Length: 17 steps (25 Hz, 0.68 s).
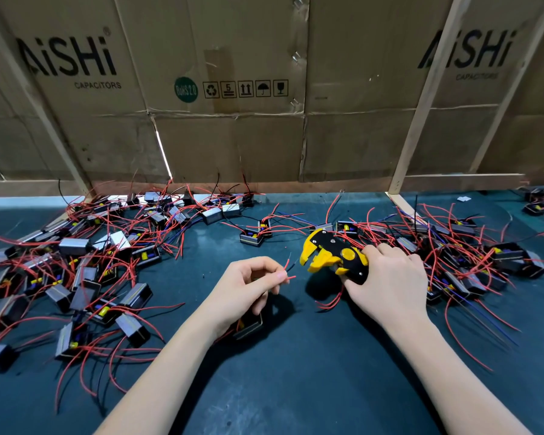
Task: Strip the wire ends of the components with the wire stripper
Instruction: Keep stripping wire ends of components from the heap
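Dark green mat (cardboard wall behind) bears left hand pinching wires, right hand gripping stripper.

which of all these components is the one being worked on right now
The component under the left hand, alone at mid-table; its red wires are pinched in those fingers. The rest lie untouched in piles.

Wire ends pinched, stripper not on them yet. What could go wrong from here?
1. The left hand pinches several red wires with splayed tips; the wire stripper may catch only some, or strip uneven lengths.
2. The left hand's fingertips sit close to the wire tips, so they could get nipped.
3. The right hand holds the stripper over loose wires from the right-hand pile; it may snag them.
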Tool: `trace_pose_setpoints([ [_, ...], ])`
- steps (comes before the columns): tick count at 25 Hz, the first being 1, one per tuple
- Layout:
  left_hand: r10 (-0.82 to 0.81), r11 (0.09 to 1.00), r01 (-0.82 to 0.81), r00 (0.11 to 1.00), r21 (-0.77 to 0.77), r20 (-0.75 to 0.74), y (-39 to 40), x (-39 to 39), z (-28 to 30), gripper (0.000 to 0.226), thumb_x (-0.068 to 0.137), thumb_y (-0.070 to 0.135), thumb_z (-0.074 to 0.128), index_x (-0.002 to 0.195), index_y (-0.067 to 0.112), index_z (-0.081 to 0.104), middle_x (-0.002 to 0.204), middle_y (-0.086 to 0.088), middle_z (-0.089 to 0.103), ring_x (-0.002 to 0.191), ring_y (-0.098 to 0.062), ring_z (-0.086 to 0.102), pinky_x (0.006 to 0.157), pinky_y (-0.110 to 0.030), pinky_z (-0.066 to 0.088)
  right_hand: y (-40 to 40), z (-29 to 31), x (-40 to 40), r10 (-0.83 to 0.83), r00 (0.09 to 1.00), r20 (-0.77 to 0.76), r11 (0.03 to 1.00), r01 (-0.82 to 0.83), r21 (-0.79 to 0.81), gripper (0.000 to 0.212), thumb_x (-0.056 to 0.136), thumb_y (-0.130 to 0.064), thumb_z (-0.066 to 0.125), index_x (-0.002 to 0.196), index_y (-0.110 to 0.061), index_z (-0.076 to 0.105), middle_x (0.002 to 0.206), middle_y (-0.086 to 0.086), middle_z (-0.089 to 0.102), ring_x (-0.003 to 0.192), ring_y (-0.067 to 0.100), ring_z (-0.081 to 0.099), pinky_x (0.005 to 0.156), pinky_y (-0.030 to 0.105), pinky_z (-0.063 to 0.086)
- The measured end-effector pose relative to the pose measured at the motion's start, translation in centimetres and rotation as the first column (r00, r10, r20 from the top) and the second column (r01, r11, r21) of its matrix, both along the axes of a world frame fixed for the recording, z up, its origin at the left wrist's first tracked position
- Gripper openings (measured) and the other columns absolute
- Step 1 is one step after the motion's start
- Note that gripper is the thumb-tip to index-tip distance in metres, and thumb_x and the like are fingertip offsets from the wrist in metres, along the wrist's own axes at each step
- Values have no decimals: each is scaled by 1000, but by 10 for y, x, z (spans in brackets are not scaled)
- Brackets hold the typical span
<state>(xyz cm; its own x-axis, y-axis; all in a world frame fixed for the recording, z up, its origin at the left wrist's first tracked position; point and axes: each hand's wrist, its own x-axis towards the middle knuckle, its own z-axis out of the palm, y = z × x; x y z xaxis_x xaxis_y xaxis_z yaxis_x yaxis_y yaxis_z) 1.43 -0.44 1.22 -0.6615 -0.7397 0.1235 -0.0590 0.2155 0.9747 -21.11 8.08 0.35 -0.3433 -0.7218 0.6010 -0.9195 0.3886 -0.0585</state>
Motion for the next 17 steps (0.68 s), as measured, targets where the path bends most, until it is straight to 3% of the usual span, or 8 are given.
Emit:
trace_pose_setpoints([
  [8, 46, 998, -46, 999, 48, 4, 5, -6, 3, 27, 95, 13, 58, 69, 18, 64, 54, 0, 51, 38, -10, 30, 36, -14, 25, -1, -1, 16, 92, 996, -14, 996, -93, -12, 37, 58, -42, 81, 68, -13, 60, 66, 4, 59, 67, 30, 60, 66, 37, 40],
  [17, 86, 995, -88, 996, 43, 33, 7, -9, 3, 26, 95, 8, 59, 69, 13, 61, 51, 0, 49, 36, -9, 30, 34, -15, 24, -1, 2, 15, 88, 995, -39, 995, -86, 49, 33, 60, -44, 77, 63, -16, 59, 63, 3, 61, 63, 30, 62, 62, 33, 32],
])
